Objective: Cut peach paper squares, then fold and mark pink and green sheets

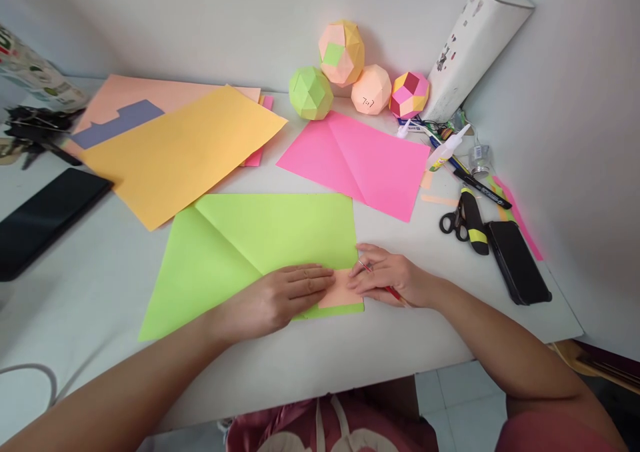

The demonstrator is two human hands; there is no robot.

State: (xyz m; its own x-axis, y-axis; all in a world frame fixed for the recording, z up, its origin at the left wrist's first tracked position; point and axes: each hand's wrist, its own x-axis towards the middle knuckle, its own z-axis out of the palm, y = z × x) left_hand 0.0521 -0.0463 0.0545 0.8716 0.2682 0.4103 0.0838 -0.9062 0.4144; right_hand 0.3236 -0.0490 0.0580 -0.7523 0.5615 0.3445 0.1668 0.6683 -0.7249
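Note:
A creased light green paper sheet (260,239) lies on the white table (90,285) in front of me. At its near right corner rests a small peach paper piece (341,295). My left hand (280,299) lies flat on the green sheet, fingers stretched out and pressing the left edge of the peach piece. My right hand (393,279) touches the right side of the peach piece while its fingers are curled round a red pencil (395,295).
An orange sheet (180,149), a peach sheet and a pink sheet (360,162) lie further back. Several paper polyhedra (343,52) sit by the wall. Scissors (467,220), pens and a dark phone (517,262) are at the right; another dark phone (45,219) at the left.

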